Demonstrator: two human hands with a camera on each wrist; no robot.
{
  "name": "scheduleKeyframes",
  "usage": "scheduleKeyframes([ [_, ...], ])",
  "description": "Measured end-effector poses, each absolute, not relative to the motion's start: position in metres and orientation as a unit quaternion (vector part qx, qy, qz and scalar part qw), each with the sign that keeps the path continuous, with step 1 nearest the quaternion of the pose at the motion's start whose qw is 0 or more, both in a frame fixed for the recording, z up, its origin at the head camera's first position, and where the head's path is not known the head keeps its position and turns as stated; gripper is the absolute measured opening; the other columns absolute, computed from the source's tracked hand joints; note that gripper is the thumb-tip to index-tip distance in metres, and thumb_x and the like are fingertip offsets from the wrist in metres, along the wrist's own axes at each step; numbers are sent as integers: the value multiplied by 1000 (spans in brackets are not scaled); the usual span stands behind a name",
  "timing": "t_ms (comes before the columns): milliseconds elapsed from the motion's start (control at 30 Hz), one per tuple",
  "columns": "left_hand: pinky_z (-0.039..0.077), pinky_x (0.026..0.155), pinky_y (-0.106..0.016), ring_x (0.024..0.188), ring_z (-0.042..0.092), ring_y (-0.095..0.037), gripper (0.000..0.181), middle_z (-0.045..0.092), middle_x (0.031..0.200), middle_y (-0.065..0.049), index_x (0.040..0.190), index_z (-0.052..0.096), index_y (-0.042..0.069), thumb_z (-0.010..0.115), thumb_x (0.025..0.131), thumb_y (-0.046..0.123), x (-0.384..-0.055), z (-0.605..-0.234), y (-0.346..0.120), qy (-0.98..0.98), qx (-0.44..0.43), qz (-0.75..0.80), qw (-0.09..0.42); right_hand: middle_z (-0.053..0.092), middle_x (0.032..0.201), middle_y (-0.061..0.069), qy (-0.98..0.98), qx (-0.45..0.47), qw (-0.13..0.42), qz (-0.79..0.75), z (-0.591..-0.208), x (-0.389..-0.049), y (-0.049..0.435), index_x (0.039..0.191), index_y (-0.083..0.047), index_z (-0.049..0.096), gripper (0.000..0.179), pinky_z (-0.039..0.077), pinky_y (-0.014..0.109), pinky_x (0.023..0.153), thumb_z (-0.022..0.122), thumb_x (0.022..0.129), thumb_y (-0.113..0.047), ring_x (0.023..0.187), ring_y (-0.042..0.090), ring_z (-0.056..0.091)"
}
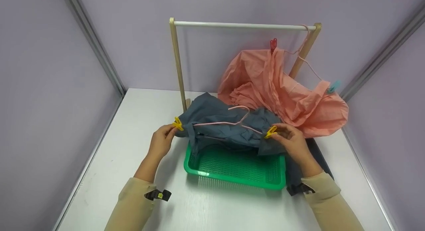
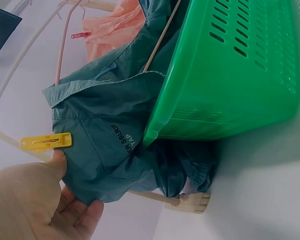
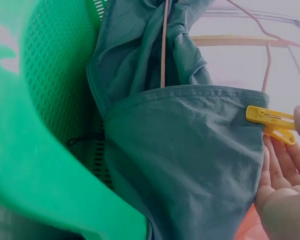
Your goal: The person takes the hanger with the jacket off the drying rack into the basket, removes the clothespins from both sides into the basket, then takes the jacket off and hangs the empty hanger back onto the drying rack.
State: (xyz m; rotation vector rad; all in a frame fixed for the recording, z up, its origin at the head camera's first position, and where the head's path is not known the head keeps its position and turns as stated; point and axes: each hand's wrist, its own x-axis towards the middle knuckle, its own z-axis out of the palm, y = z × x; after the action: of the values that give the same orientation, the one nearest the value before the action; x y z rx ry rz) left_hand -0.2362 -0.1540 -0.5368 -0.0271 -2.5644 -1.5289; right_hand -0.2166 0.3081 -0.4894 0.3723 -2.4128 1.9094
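Observation:
A grey-blue garment (image 1: 215, 115) with printed lettering lies bunched over the back of a green basket (image 1: 232, 183). A pink hanger (image 1: 217, 123) runs along its top edge, hook upward. At each end a yellow clothespin clamps the cloth: the left clothespin (image 2: 46, 142) and the right clothespin (image 3: 270, 120). My left hand (image 1: 161, 139) pinches the garment's edge just below the left clothespin, thumb in front and fingertips behind the cloth. With thumb and fingers, my right hand (image 1: 294, 143) holds the right clothespin by its handle end.
Behind the basket stands a rack with wooden posts (image 1: 177, 61) and a white rail (image 1: 239, 24). A salmon-coloured garment (image 1: 259, 81) hangs at its right from another pink hanger (image 1: 310, 66), with a red clothespin (image 1: 273, 45) and a teal clothespin (image 1: 333, 87). Dark cloth (image 1: 320, 154) lies right of the basket.

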Motion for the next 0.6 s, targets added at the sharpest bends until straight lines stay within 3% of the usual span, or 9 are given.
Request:
scheduleKeyframes([
  [267, 53, 91, -42, 106, 66, -26, 27, 69, 116, -14, 118, 70, 2, 59, 103, 21, -237, -537, -153, -851, -13, -519, 83, 66, 114, 16, -744, 124, 29, 656, -494, -220, 309, 123, 9, 58, 33, 53, 28, 92, 69, 94, -3, 103, 19, 67],
  [600, 53, 91, -42, 105, 66, -26, 26, 71, 113, -12, 115, 72, 2, 60, 102, 21, -236, -537, -154, -850, -23, -518, 93, 65, 108, 10, -688, 119, 24, 716, -503, -220, 307, 118, 18, 51, 28, 54, 25, 89, 62, 95, 6, 97, 17, 66],
])
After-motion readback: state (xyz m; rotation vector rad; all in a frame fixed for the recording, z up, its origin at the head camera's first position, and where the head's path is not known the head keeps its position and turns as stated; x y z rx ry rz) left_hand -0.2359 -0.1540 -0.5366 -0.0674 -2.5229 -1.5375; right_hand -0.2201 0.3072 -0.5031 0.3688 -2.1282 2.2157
